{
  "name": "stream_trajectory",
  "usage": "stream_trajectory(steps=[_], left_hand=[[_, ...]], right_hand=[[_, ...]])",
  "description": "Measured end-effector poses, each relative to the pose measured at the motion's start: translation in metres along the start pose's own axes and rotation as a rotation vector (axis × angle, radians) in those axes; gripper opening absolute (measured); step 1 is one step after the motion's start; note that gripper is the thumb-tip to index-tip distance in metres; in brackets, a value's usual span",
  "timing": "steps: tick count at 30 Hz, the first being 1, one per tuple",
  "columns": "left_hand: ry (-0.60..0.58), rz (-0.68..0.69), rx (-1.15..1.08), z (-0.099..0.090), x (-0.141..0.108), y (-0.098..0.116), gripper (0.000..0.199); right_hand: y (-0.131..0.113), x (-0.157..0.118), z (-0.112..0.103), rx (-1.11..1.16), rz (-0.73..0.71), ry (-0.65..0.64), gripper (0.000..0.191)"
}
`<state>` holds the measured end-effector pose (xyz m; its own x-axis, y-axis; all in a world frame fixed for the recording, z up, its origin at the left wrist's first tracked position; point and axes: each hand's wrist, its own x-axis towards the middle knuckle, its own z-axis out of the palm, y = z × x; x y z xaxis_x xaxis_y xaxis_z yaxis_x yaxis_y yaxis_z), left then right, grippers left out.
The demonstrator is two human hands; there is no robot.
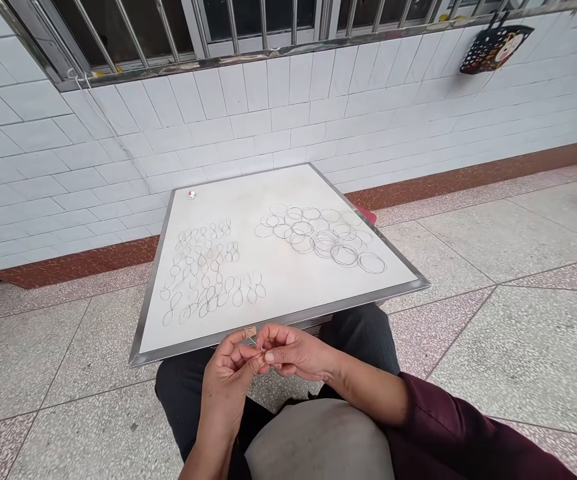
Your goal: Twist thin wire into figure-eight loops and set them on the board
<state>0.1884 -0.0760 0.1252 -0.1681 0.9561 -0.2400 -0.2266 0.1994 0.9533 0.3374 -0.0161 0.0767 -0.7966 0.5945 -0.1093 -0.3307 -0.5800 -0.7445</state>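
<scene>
My left hand (228, 377) and my right hand (298, 353) meet over my lap, just in front of the table's near edge. Both pinch a thin wire (253, 341) between thumbs and fingers; most of it is hidden by the fingertips. A tan strip, like tape, wraps my left index fingertip. Beyond the hands, twisted narrow wire loops (237, 293) lie in rough rows on the left of the white table (288, 293). Round wire rings (358, 255) overlap in a loose heap on the right half.
A small white and red object (191, 195) sits at the table's far left corner. Behind stands a white tiled wall (268, 100) with a barred window. A dark patterned basket (495, 48) hangs from the bars at the right. Below the table lies a speckled floor (458, 333).
</scene>
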Motion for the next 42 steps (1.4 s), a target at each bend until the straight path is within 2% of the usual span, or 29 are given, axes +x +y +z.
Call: stream_trajectory(steps=[6,14,20,27,36,42], left_hand=[[-0.045,-0.017,-0.014,0.0,0.0,0.003,0.042],[-0.078,-0.092,-0.074,-0.002,0.002,-0.001,0.044],[-0.073,-0.104,-0.056,-0.005,0.003,-0.003,0.047],[-0.062,-0.096,0.001,-0.009,0.001,0.001,0.052],[-0.024,-0.005,0.064,-0.005,-0.007,0.008,0.055],[0.011,0.009,0.08,-0.002,-0.007,0.006,0.058]], right_hand=[[-0.003,-0.002,0.003,0.034,0.023,-0.017,0.039],[-0.001,-0.003,0.0,0.118,0.017,-0.085,0.03],[-0.002,-0.003,0.001,0.073,-0.012,-0.087,0.03],[-0.004,-0.003,0.006,-0.047,-0.044,-0.049,0.035],[-0.011,-0.006,0.018,-0.183,-0.061,0.029,0.036],[-0.008,-0.005,0.024,-0.264,-0.114,0.142,0.034]])
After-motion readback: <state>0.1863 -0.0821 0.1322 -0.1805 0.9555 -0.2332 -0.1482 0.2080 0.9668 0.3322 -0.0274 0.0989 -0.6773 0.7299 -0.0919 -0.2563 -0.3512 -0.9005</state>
